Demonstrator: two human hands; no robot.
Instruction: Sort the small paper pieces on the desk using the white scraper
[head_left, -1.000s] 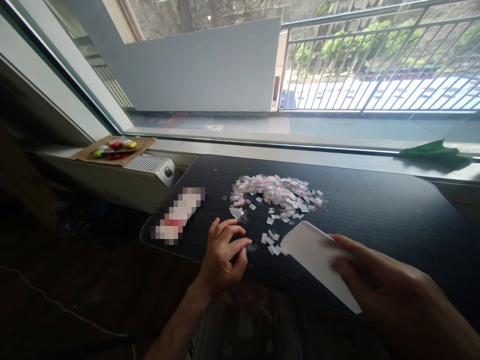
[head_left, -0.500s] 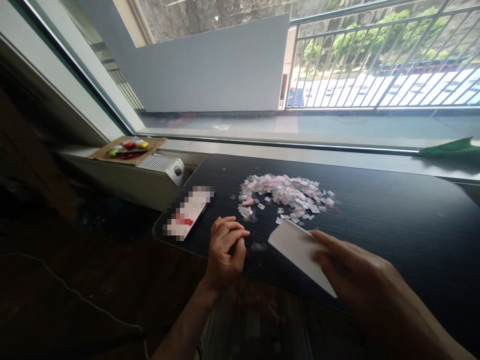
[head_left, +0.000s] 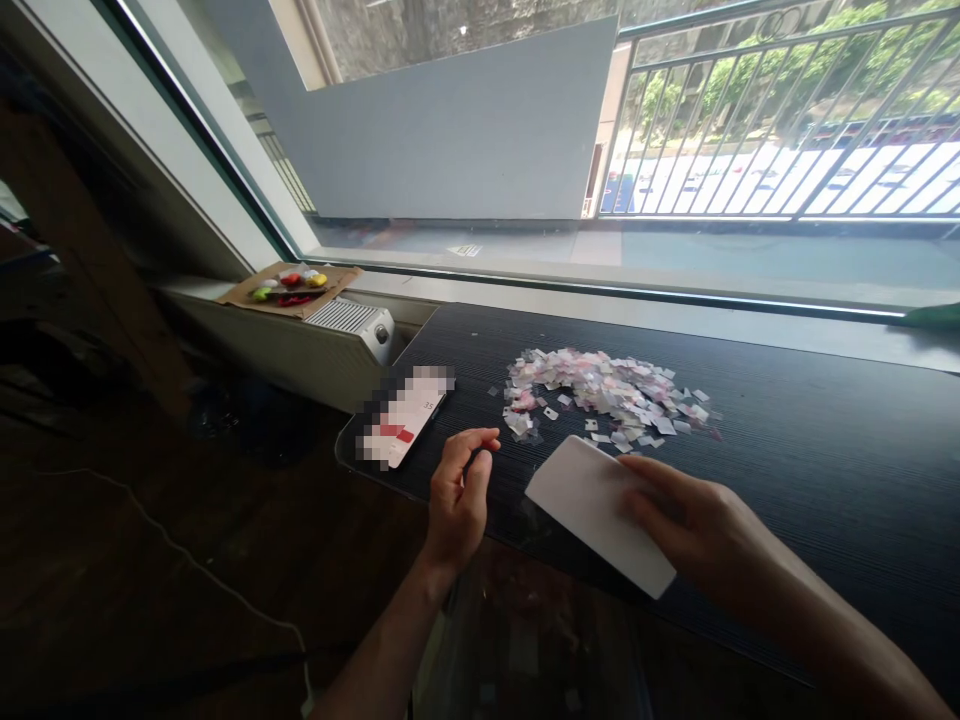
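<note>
The right hand [head_left: 694, 520] grips a white card [head_left: 592, 505] by its near end, fingers spread across its top, with the card tilted so that its far edge rests on the black tabletop [head_left: 825, 450] just short of a loose heap of paper scraps [head_left: 607, 392], pink, white and grey, spread flat in the middle of the table. The left hand [head_left: 461, 492] stands on its side at the near table edge, left of the card and apart from it, fingers half uncurled with nothing visible in them. A flat rectangular object [head_left: 405, 425] lies left of it near the corner. Beyond the table, on the sill, a cardboard piece [head_left: 337, 275] serves as a tray holding small coloured things [head_left: 292, 281], green, red and yellow, beside a white heater [head_left: 352, 320]
</note>
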